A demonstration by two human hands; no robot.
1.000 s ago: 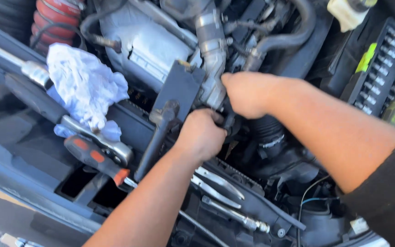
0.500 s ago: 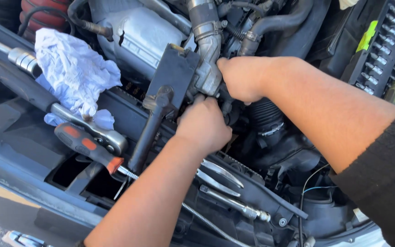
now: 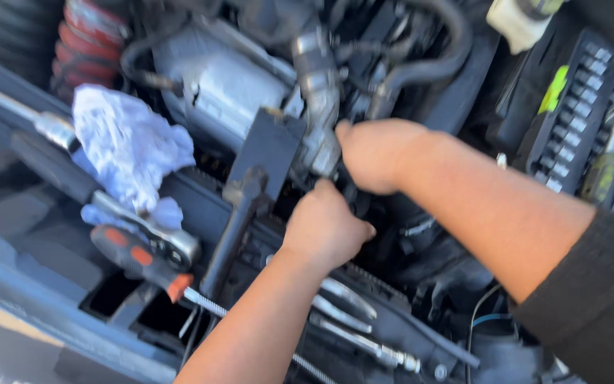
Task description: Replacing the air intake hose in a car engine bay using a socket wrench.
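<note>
Gripping pipe; sockets in case

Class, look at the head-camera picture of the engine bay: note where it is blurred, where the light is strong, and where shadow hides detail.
Head view: motion blur softens the whole frame, including the left hand and right hand; sunlight falls brightly on the white rag and the metal pipe; deep shadow hides what the hands grip; the socket set is too smeared to make out single pieces.

Hard daylight falls from above, bleaching the crumpled white cloth rag at left and glinting off the silver metal pipe. Far recesses sit in deep shadow. Motion blur softens everything.
</note>
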